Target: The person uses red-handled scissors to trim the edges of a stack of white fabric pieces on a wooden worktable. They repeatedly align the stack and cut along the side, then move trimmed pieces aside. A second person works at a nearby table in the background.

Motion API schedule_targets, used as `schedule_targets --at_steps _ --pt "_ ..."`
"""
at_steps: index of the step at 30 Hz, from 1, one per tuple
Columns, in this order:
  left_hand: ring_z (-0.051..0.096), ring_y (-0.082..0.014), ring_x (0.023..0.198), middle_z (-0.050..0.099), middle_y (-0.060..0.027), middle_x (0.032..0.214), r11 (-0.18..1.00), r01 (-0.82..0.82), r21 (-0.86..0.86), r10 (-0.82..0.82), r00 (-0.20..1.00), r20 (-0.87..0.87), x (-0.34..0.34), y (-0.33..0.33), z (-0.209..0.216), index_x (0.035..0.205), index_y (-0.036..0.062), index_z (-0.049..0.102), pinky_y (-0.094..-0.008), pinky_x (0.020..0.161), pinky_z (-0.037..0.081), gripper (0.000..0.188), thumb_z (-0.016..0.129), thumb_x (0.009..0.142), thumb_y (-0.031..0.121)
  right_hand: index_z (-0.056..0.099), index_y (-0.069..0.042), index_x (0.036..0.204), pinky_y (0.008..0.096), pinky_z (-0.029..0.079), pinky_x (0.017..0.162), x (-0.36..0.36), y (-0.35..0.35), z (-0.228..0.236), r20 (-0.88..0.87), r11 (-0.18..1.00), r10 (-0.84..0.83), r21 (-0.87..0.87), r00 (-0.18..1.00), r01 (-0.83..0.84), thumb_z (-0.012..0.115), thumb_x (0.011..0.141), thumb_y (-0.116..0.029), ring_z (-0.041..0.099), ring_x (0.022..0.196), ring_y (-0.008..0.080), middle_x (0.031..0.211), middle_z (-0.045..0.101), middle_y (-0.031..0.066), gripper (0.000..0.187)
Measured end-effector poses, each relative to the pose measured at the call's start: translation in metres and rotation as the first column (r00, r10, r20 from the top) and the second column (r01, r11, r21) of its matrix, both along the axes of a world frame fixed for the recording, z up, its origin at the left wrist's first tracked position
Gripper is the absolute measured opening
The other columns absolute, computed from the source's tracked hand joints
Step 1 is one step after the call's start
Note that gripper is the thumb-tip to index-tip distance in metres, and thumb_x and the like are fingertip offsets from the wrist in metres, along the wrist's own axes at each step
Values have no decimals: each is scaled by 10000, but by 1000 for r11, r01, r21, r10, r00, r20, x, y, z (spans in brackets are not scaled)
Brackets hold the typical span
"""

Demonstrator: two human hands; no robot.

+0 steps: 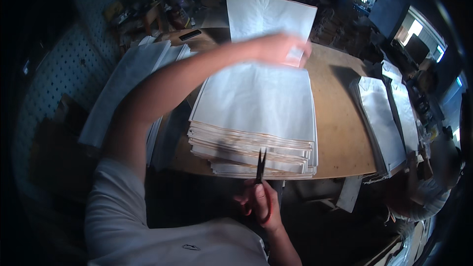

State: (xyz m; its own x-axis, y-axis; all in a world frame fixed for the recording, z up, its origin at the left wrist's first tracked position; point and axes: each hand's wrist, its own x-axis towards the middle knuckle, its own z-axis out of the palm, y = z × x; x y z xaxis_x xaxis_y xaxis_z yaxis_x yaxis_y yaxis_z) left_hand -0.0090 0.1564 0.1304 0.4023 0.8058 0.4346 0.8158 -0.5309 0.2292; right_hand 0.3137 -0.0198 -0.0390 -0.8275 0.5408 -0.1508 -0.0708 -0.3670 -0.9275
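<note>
My right hand (pixel 262 204) is closed round the red handles of a pair of scissors (pixel 261 170), at the near edge of the table. The dark blades point away from me, slightly apart, in front of a stack of white sack-like sheets (pixel 256 103). Across the far part of that stack reaches my left arm. My left hand (pixel 286 49) is blurred by motion in front of a raised white sheet (pixel 268 17); whether its fingers grip the sheet cannot be made out. Brownish edges show along the stack's near side.
More white sheets lie in a pile (pixel 128 81) at the table's left. Folded white bundles (pixel 379 118) rest on the right edge of the wooden table (pixel 340 118). A dark phone (pixel 190 34) lies at the far left. Another person (pixel 431 187) is partly visible at the right.
</note>
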Motion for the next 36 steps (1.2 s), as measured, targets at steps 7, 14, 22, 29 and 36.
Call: schedule_targets --at_steps 7,14,22,29,36 --pt "295 -369 1519 231 -177 1657 891 -190 -412 196 980 -29 14 -139 -121 1586 108 351 -475 1222 325 909 796 836 362 529 43 1255 473 575 941 -21 26 -21 -111 964 54 -253 992 -81 475 1063 -552 635 795 145 839 608 58 628" --pt "331 -357 1504 270 -165 1641 882 -189 -433 226 974 36 10 -146 -134 1556 99 392 -442 1215 340 867 815 811 229 556 51 1212 429 601 875 -41 32 -19 -87 957 26 -286 996 -50 457 1073 -546 615 718 131 785 590 44 620" --pt "352 -351 1492 295 -161 1628 894 -180 -410 211 977 31 9 -147 -138 1540 90 416 -444 1210 344 821 793 825 230 561 79 1186 410 613 831 -46 32 -19 -78 968 -4 -249 997 -16 440 1083 -533 601 696 123 770 582 50 632" --pt "362 -351 1486 321 -160 1615 916 -172 -364 194 981 23 9 -147 -142 1520 81 437 -447 1208 345 804 794 817 234 560 77 1187 408 615 829 -43 29 -16 -60 967 6 -254 998 -21 439 1083 -538 603 698 123 769 580 48 635" --pt "391 -358 1463 349 -174 1599 917 -168 -362 192 981 31 8 -146 -142 1496 76 468 -444 1199 354 765 789 818 226 558 80 1195 409 617 833 -41 27 -13 -67 970 20 -241 998 -35 452 1081 -527 601 698 125 768 579 52 627"
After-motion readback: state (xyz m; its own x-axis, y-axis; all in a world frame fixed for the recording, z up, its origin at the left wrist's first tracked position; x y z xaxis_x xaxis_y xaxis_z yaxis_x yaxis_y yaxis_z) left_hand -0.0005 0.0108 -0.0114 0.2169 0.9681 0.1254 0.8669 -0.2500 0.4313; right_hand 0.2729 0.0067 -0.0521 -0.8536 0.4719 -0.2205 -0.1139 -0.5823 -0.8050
